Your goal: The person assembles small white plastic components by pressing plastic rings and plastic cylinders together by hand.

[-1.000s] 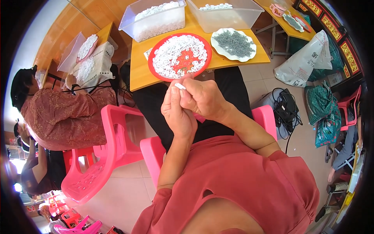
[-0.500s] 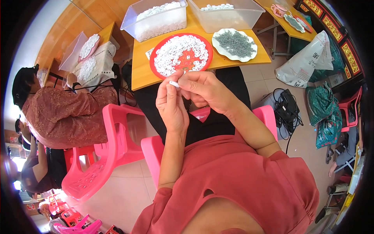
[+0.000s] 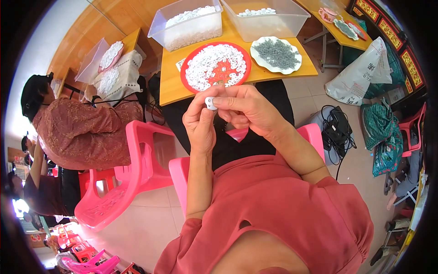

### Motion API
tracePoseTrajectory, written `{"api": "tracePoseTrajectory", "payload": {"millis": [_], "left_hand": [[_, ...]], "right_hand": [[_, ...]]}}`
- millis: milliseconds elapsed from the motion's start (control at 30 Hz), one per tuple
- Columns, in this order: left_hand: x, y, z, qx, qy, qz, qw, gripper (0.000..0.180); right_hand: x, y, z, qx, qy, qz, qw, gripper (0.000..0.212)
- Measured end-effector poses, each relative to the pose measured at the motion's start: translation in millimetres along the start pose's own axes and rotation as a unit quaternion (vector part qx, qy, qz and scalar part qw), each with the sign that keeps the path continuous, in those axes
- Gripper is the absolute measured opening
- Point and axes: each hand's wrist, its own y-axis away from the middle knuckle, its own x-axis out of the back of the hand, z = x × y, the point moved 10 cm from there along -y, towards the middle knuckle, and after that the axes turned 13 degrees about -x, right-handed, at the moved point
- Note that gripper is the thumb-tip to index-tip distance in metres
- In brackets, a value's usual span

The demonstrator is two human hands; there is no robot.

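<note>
A small white oval plastic piece with two dark holes (image 3: 211, 103) is pinched between the fingertips of my left hand (image 3: 201, 122). My right hand (image 3: 253, 109) meets it from the right, thumb and forefinger closed at the piece's edge; whether a smaller part sits in those fingers is hidden. Just beyond my hands, a red plate (image 3: 248, 75) carries many similar white pieces, with its printed red bottom partly bare. Right of it, a white scalloped plate (image 3: 299, 62) holds a heap of small grey pins.
Two clear plastic bins (image 3: 194, 32) (image 3: 269, 31) with white pieces stand at the table's back. A pink chair (image 3: 137, 150) and a seated person (image 3: 86, 132) are on my left. Black cables (image 3: 337, 130), a white sack (image 3: 358, 75) and green bags (image 3: 385, 137) lie to my right.
The white piece has turned from edge-on to face-up, so its holes now show. My fingers have shifted around it. The whole view has moved slightly.
</note>
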Motion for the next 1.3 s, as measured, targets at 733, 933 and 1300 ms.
{"api": "tracePoseTrajectory", "payload": {"millis": [733,933,1300], "left_hand": [[-30,4,43,-0.012,0.043,0.012,0.999,0.036],[-18,1,37,0.008,0.026,-0.016,1.0,0.036],[-13,8,10,0.048,0.11,0.076,0.99,0.042]], "right_hand": [[-26,38,-8,0.102,0.035,0.053,0.993,0.027],[-21,33,-11,0.094,0.052,0.045,0.993,0.023],[-43,40,-38,0.39,0.532,0.136,0.739,0.016]]}}
